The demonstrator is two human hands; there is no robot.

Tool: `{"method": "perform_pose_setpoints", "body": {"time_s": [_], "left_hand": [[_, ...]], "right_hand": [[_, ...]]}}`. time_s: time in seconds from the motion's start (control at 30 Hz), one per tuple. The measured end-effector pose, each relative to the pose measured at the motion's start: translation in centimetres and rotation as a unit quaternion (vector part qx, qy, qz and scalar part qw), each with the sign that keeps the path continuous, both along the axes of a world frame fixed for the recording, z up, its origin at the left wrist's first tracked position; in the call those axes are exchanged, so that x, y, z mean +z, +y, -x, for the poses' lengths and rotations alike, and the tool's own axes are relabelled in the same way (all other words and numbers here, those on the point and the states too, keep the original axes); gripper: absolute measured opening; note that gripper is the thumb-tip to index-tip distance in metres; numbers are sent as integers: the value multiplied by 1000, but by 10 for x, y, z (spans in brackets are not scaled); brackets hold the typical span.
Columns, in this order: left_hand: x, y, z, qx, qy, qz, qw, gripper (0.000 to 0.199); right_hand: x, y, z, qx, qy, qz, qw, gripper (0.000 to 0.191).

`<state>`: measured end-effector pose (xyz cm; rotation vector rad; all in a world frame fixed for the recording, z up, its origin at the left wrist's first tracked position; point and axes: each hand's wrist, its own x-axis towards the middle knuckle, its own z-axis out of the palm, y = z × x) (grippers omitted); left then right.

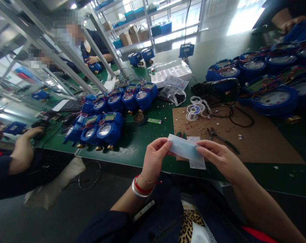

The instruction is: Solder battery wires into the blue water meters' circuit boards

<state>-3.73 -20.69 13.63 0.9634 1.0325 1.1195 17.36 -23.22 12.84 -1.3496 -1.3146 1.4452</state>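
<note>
Tin [141, 123] holding brown bits [138, 116], back from bench [135, 148] near edge | my left fingers [166, 147] and right fingers [205, 152] pinch pale sheet [184, 147]

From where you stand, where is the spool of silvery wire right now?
The spool sits right of centre in the head view, on the brown cardboard near its far left corner, between the clear bag and the open pliers.

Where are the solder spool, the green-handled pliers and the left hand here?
Solder spool [192, 115]: head view, its wound wire.
Pliers [228, 143]: head view, a green handle.
Left hand [153, 156]: head view, back of the hand.
</note>
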Motion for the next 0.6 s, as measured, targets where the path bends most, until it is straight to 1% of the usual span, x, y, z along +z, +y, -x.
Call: {"method": "perform_pose_setpoints", "body": {"time_s": [0.07,0.13,0.23,0.3,0.47,0.6], "left_hand": [[5,-2,-1,-37,15,2,999,18],[11,-5,-2,-95,33,11,995,18],[17,-9,-6,-184,63,23,981,20],[18,-11,-8,-213,84,17,973,21],[17,-12,-10,-199,149,-34,968,24],[18,-11,-11,-182,221,-106,952,20]], "right_hand": [[6,0,-1,31,-49,-24,998,36],[12,1,1,57,-67,-44,995,35],[16,2,6,76,-48,-51,995,34],[16,2,10,73,-30,-42,996,33],[14,1,15,49,14,-28,998,30],[15,-1,15,51,20,-22,998,28]]}}
